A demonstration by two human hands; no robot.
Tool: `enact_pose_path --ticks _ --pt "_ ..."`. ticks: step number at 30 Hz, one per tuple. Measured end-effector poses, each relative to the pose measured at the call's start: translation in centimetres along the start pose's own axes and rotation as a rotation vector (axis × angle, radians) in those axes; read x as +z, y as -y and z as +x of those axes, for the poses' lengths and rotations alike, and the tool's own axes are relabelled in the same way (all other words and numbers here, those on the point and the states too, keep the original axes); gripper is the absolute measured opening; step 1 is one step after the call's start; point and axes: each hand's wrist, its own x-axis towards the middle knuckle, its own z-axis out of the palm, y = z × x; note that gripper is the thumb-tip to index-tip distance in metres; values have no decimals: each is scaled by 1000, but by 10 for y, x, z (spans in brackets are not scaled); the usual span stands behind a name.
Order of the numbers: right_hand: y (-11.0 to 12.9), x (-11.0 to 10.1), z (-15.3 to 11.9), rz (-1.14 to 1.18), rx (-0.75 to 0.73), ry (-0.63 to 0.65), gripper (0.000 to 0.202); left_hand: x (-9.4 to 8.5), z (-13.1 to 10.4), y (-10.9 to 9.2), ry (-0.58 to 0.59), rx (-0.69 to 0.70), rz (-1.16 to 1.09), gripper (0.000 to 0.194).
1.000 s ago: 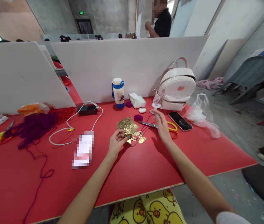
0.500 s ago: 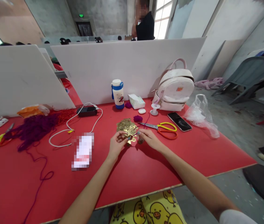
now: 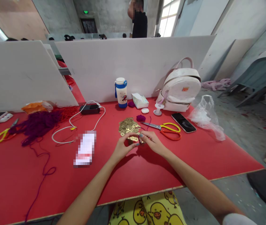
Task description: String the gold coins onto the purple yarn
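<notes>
A heap of brass-coloured coins with holes [image 3: 128,125] lies on the red table in front of me. At its near edge, my right hand [image 3: 152,142] pinches thin purple yarn [image 3: 149,123] between thumb and fingers. A few coins hang or lie just under those fingertips, partly hidden. My left hand [image 3: 125,146] curves in from the left with thumb and forefinger apart, its forefinger tip close to the right fingertips. Whether it touches the yarn is too small to make out. Yellow-and-red scissors [image 3: 168,128] lie beyond my right hand, near a purple yarn ball [image 3: 140,118].
Behind the coins stand a bottle [image 3: 121,93], a tissue pack [image 3: 140,100], a white spool [image 3: 158,109] and a backpack [image 3: 182,89]. A black phone [image 3: 183,122] and plastic bag [image 3: 207,115] lie right. Tangled purple yarn [image 3: 41,123] and a white cable [image 3: 60,142] lie left.
My left thumb and forefinger, close together over the coins before, have spread apart and moved toward the right fingertips. My right hand keeps its pinch. The view has shifted slightly.
</notes>
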Motion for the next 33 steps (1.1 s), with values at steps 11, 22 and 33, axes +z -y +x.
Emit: enact_pose_path --ticks 11,22,33 --pt "-2 0 2 -55 68 -146 37 5 -7 5 171 -276 -425 38" --pt "-3 0 2 -77 55 -95 39 5 -3 9 184 -225 -425 37" --pt "-5 -2 3 -25 94 -102 38 3 -1 10 82 -247 -467 38"
